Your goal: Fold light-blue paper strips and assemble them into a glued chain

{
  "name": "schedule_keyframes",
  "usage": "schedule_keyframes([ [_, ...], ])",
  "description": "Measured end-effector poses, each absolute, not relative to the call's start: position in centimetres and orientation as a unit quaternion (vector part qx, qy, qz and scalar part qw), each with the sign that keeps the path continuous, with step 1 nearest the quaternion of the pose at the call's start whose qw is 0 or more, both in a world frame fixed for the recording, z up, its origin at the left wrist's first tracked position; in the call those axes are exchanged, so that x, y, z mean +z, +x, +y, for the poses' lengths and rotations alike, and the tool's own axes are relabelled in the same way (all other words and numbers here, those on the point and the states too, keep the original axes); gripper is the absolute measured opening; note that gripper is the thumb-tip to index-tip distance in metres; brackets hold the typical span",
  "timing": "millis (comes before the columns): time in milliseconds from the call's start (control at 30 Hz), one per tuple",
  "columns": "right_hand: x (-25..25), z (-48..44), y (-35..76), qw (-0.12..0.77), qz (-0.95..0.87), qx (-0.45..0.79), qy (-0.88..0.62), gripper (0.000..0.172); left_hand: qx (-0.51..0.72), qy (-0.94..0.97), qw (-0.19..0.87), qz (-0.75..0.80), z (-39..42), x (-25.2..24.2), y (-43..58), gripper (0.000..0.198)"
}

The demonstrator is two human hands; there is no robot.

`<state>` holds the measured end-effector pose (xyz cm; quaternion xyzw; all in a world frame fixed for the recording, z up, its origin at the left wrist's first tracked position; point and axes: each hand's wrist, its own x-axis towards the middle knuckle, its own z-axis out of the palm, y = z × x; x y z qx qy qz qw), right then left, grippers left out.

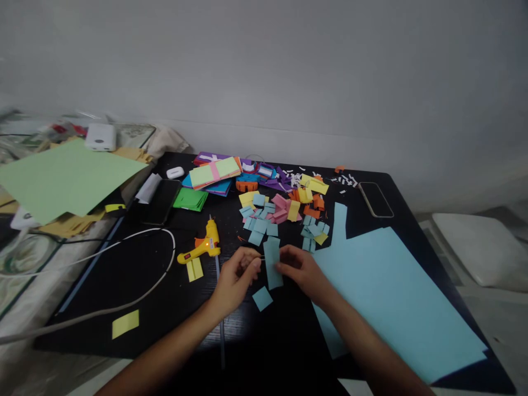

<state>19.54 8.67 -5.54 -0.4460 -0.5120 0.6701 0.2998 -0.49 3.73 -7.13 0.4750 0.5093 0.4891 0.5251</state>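
The head view showed us a light-blue paper strip [273,269] between the two hands, over the black table [165,297]; we could not tell whether its near end touched the surface. The right hand [303,269] pinched the strip at its right edge. The left hand [236,275] was curled beside the opposite edge, thumb close to the forefinger; a thin pale sliver [262,257] showed at its tips, but we could not tell whether it was gripped.

As we judged it, a good deal of cutting was done: blue pieces [259,226] lay heaped beyond the strip, with pink pieces [281,209] and orange pieces [315,206] near them. One blue square [262,298] lay apart, nearer us. Plenty seemed left, since a large blue sheet [383,291] lay mostly whole on the right. Neither hand touched the yellow glue gun [212,234], and we could not tell whether any pieces had been joined.
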Motion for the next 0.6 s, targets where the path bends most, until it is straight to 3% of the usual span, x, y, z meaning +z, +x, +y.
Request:
schedule_keyframes([
  [300, -8.3, 7.5, 18.3, 0.335, -0.45, 0.72, -0.409, 0.036, 0.427, 0.569, 0.439, 0.549, 3.8, -7.4, -0.6, 0.021],
  [600, -8.0, 7.6, 18.6, 0.342, -0.419, 0.747, -0.385, 0.034, 0.435, 0.559, 0.452, 0.543, 4.0, -7.4, -0.7, 0.021],
])
